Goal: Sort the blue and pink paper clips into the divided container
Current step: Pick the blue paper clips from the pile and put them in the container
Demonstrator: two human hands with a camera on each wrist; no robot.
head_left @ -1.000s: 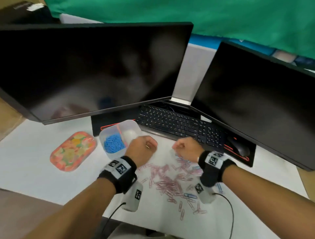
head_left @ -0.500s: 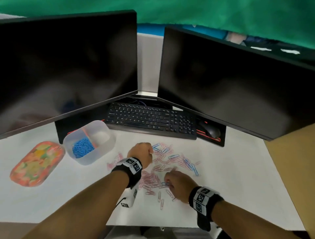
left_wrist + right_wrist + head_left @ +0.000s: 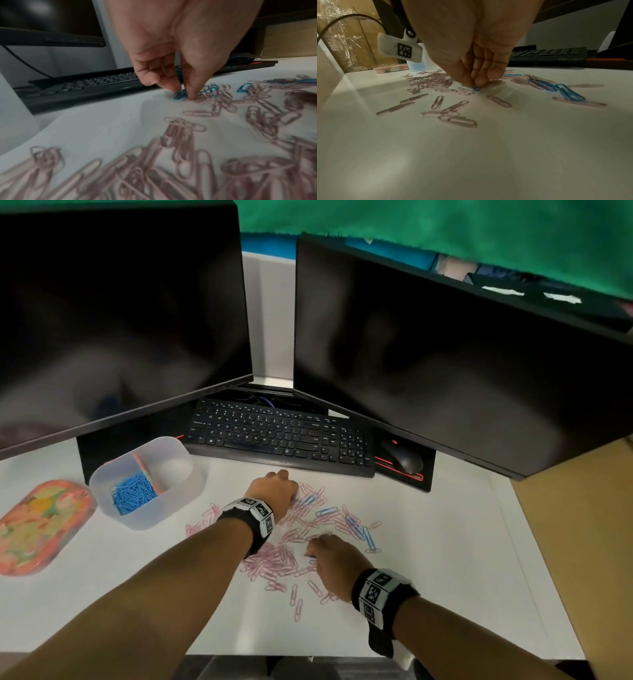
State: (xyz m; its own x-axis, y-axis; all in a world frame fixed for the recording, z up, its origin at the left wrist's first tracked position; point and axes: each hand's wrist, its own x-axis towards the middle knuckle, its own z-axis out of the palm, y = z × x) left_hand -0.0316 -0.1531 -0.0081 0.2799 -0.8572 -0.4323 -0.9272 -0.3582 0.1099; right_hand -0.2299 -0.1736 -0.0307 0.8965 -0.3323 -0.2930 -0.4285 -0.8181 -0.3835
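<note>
Pink clips (image 3: 274, 559) scattered on desk; blue clips (image 3: 132, 495) fill container (image 3: 178, 494) left half.

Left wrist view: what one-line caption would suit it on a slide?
The left hand pinches a blue paper clip at the edge of a pink paper clip scatter on the white desk.

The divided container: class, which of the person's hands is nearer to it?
Left. The left hand works just right of the divided container; the right hand is farther right and nearer the person.
</note>
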